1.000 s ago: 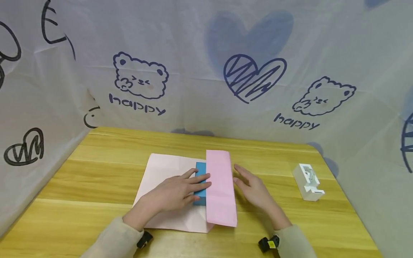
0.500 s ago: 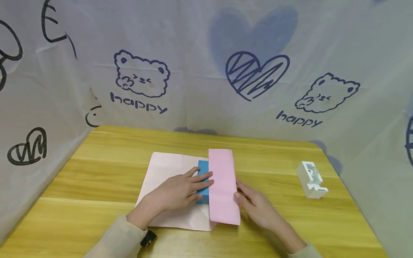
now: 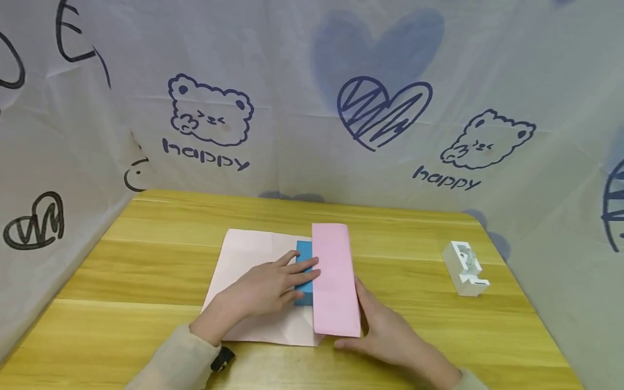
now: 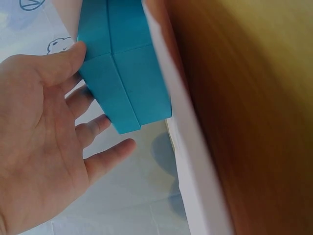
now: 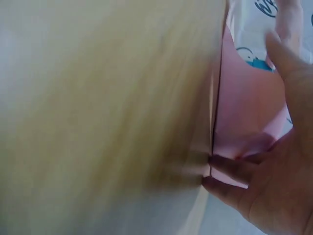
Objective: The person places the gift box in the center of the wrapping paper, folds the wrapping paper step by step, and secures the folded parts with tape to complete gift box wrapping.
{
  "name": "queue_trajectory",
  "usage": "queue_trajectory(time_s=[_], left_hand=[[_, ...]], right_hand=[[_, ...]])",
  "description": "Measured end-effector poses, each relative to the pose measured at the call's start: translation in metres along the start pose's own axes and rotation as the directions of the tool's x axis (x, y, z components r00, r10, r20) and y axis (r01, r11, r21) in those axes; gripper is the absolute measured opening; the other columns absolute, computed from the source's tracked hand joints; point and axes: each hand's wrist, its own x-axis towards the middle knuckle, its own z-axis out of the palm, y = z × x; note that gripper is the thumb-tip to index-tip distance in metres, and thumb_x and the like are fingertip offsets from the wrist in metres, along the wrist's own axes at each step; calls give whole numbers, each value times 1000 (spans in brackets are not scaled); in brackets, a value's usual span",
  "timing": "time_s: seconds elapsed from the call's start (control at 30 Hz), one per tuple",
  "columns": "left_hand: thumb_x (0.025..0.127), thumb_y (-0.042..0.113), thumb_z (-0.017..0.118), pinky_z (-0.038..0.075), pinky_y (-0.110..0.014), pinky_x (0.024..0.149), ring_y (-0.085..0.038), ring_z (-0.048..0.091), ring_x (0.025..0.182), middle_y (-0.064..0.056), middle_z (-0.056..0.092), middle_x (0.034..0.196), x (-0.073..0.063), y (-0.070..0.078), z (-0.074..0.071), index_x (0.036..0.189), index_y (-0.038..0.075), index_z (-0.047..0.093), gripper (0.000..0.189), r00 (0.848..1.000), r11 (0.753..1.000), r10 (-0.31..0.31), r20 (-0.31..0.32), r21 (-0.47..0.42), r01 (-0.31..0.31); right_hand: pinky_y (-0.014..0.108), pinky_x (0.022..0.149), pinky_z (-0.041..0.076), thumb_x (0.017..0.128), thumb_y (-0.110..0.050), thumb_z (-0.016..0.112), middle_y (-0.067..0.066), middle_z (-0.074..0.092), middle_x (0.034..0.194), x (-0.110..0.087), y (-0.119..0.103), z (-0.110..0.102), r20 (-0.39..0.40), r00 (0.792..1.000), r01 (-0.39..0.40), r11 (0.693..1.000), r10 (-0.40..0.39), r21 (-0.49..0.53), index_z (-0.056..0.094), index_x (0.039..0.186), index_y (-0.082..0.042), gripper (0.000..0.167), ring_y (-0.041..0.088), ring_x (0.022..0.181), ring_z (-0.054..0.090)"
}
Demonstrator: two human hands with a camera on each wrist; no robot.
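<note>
A blue box [image 3: 304, 248] lies on a sheet of wrapping paper [image 3: 251, 252], pale on its inner face. The sheet's right part is folded over the box as a pink flap [image 3: 335, 287], hiding the box's right side. My left hand [image 3: 260, 287] rests across the box with its fingers spread, two fingertips on the flap's edge. In the left wrist view the thumb [image 4: 63, 63] touches the box's edge. My right hand [image 3: 390, 333] is at the fold's right side, thumb spread wide near the front corner. In the right wrist view its fingertips [image 5: 215, 161] touch the paper's lower edge.
A white tape dispenser [image 3: 460, 276] stands at the right on the wooden table [image 3: 146, 260]. Behind and beside the table hangs a white cloth [image 3: 292, 135] with bear and heart drawings. A dark wrist strap piece [image 3: 222, 359] shows at the left sleeve.
My right hand has come in from the right to the flap's right edge, and its thumb has swung down toward the front corner. The left hand stays on the box.
</note>
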Motion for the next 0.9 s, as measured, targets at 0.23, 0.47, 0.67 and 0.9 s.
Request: queue_trajectory(time_s=[0.23, 0.47, 0.67, 0.9], left_hand=[[108, 38, 56, 40, -50, 118, -41, 25, 155, 4, 27, 171, -1, 0, -2, 161, 26, 41, 57, 1000, 1000, 6, -10, 2, -6], [108, 37, 56, 40, -51, 119, -41, 25, 155, 4, 28, 171, -1, 1, -3, 161, 25, 42, 56, 1000, 1000, 6, -10, -4, -6], [108, 37, 56, 39, -50, 119, -41, 26, 155, 4, 28, 171, -1, 2, -2, 161, 25, 42, 56, 1000, 1000, 14, -16, 10, -14], [108, 38, 56, 38, -49, 120, -42, 26, 155, 3, 28, 171, -1, 1, -2, 161, 24, 42, 56, 1000, 1000, 18, -15, 22, -18]], right_hand=[[50, 114, 46, 96, -69, 58, 5, 25, 171, 1, -1, 3, -43, 998, 49, 997, -51, -60, 2, 169, -17, 106, 24, 147, 42], [48, 119, 40, 96, -29, 72, 8, 23, 171, -4, -6, 2, -15, 1000, 12, 996, -14, -88, 2, 169, -14, 102, 23, 150, 36], [53, 111, 47, 88, -29, 77, 16, 38, 165, -11, -15, 0, -50, 994, -100, 981, 93, -169, 20, 165, -3, 100, 31, 145, 47], [39, 72, 59, 81, -35, 83, 6, 64, 131, -18, -15, -2, -157, 985, -114, 946, 68, -302, 65, 94, -16, 29, 21, 95, 67]])
